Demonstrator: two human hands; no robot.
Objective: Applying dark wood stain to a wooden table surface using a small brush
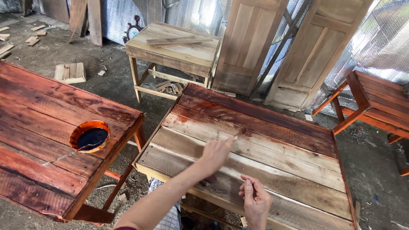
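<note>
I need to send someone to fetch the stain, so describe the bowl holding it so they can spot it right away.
Start at the fully stained red-brown table on the left of the view, beside the half-stained table where the person's left hand and right hand work. The bowl sits near that table's right edge. It is the only round thing there: an orange-smeared rim around dark liquid.

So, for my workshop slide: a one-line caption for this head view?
Left hand brushes stain on a half-stained plank table; right hand rests nearby; stain bowl alongside.
</note>
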